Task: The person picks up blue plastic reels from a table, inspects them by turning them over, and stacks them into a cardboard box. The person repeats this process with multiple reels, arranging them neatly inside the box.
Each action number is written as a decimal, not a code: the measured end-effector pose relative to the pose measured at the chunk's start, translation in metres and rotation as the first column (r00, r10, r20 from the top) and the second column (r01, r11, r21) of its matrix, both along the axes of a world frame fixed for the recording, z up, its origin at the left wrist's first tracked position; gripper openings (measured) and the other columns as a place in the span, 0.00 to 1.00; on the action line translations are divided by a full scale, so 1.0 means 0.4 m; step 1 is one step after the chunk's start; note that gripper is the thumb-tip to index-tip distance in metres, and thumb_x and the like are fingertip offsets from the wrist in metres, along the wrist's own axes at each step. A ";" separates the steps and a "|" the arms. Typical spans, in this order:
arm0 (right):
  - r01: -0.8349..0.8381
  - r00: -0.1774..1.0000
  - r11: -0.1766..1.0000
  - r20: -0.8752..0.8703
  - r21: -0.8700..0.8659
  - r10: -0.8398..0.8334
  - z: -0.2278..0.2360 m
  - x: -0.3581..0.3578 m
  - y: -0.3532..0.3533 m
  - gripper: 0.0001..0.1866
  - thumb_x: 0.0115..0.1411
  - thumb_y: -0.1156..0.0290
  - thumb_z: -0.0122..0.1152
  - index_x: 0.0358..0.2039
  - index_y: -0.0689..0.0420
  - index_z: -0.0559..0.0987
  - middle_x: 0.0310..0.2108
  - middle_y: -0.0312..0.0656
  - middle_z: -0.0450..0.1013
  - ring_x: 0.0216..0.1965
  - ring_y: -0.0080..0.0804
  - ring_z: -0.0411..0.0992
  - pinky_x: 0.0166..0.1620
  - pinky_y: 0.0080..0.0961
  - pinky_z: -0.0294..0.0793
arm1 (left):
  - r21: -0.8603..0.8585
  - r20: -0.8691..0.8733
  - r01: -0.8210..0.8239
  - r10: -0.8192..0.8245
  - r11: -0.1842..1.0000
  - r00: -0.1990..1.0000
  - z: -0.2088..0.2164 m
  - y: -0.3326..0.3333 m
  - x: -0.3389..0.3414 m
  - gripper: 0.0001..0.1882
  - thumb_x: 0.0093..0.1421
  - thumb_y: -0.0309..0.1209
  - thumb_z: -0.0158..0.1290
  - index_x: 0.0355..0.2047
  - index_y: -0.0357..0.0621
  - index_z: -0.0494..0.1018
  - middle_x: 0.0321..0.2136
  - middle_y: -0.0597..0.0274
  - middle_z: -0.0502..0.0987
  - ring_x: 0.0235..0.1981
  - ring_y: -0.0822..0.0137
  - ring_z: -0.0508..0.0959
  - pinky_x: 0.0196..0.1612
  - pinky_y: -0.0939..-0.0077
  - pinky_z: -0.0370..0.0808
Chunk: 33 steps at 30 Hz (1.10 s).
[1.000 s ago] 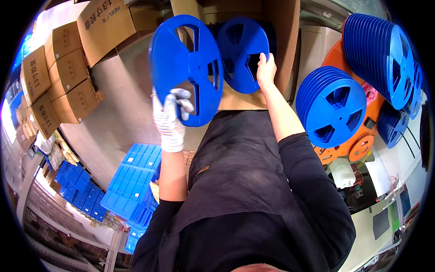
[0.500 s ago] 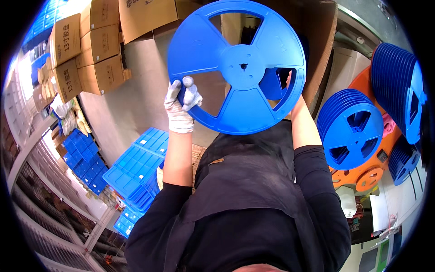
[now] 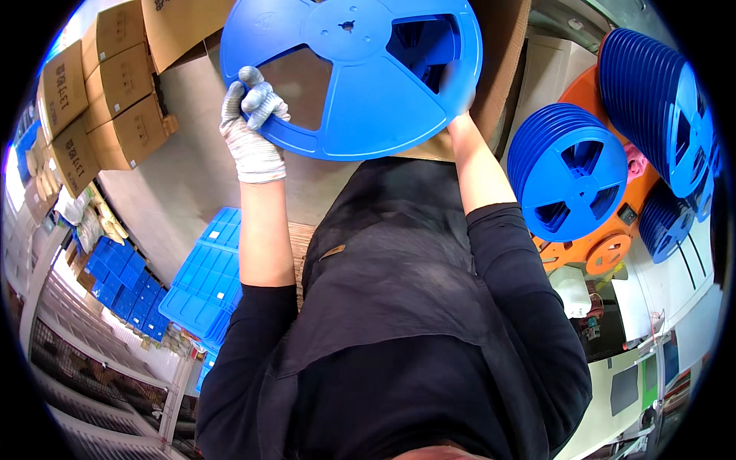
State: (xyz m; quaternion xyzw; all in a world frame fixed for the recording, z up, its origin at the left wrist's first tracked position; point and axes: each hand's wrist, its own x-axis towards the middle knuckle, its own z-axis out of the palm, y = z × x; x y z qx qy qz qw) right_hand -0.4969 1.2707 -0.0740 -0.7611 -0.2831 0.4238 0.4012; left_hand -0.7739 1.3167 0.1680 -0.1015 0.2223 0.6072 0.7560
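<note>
A large blue plastic reel (image 3: pixel 379 107) with wide cut-outs and a small centre hole is held up before me at the top of the view. On its lower left rim my left hand (image 3: pixel 253 126), in a whitish knit glove with greyish fingertips, is closed with thumb and fingers pinching the edge. At the opposite rim is my right hand (image 3: pixel 460 121), gripping the reel; its fingers are blurred and mostly hidden. Behind the reel stands an open cardboard box (image 3: pixel 502 57), with more blue reel parts (image 3: pixel 422 46) showing through the upper right cut-out.
To the right, stacked blue reels (image 3: pixel 571 195) and a taller stack (image 3: pixel 652 115) rest against an orange machine (image 3: pixel 579 88). Brown cartons (image 3: pixel 123 80) are piled at the far left. Blue lidded crates (image 3: pixel 201 284) stand near my left elbow, with smaller blue bins (image 3: pixel 126 284) beyond.
The reel and both hands have shifted left and up in the view, and the surroundings have also slid left. My right hand now shows lower at the reel's right rim. Both hands keep their hold.
</note>
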 end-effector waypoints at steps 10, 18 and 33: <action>0.393 0.513 0.881 -0.732 -0.263 -0.448 0.039 0.003 0.029 0.15 0.63 0.58 0.50 0.30 0.56 0.76 0.28 0.40 0.75 0.30 0.31 0.74 0.37 0.30 0.75 | 0.259 0.023 0.219 -0.233 0.941 0.972 -0.016 -0.027 -0.061 0.11 0.66 0.34 0.47 0.40 0.42 0.75 0.14 0.68 0.71 0.10 0.76 0.65 0.29 0.76 0.72; 0.369 0.565 0.849 -0.635 -0.378 -0.527 0.064 0.004 0.049 0.18 0.64 0.58 0.46 0.28 0.58 0.76 0.26 0.39 0.74 0.27 0.27 0.72 0.36 0.29 0.74 | 0.232 -0.025 0.091 -0.088 0.969 0.996 0.035 -0.059 -0.042 0.12 0.66 0.28 0.45 0.28 0.32 0.69 0.27 0.56 0.76 0.10 0.80 0.66 0.11 0.88 0.64; 0.037 0.960 0.982 -0.265 -0.187 -0.086 0.023 0.012 0.003 0.11 0.65 0.65 0.51 0.34 0.62 0.70 0.21 0.39 0.68 0.22 0.28 0.66 0.29 0.29 0.66 | -0.201 -0.610 0.976 0.791 -0.087 -0.056 0.168 -0.104 0.292 0.32 0.57 0.27 0.51 0.63 0.65 0.65 0.14 0.67 0.61 0.13 0.74 0.63 0.12 0.79 0.59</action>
